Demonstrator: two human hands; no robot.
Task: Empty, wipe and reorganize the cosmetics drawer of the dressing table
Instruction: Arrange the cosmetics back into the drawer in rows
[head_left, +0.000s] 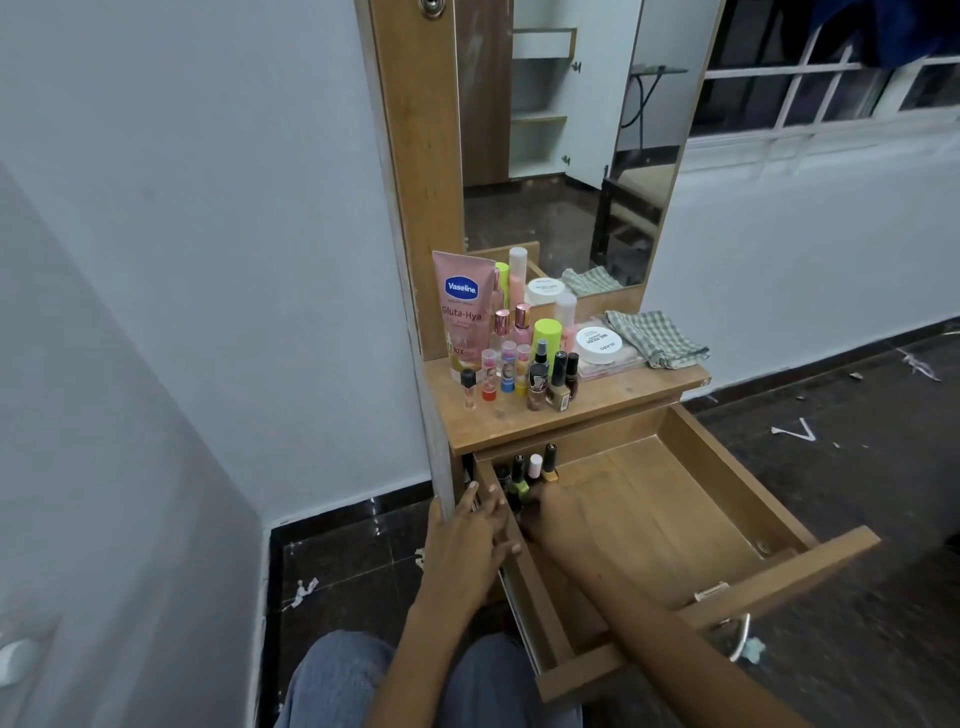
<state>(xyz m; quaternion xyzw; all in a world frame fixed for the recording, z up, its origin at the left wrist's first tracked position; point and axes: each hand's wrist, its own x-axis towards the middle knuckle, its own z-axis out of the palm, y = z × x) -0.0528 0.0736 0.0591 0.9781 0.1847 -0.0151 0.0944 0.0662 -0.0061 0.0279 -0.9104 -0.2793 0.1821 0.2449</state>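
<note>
Head view, drawer (701, 467), nail polish bottles (527, 470) inside

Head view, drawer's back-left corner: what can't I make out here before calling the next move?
- Right hand fingertips: hidden among the nail polish bottles, so its grip is unclear.
- Bottle count: the darker ones sit in shadow behind the left hand.
- Drawer under the tabletop overhang: out of sight.
- Small labels on the tabletop bottles: too small to read.
</note>
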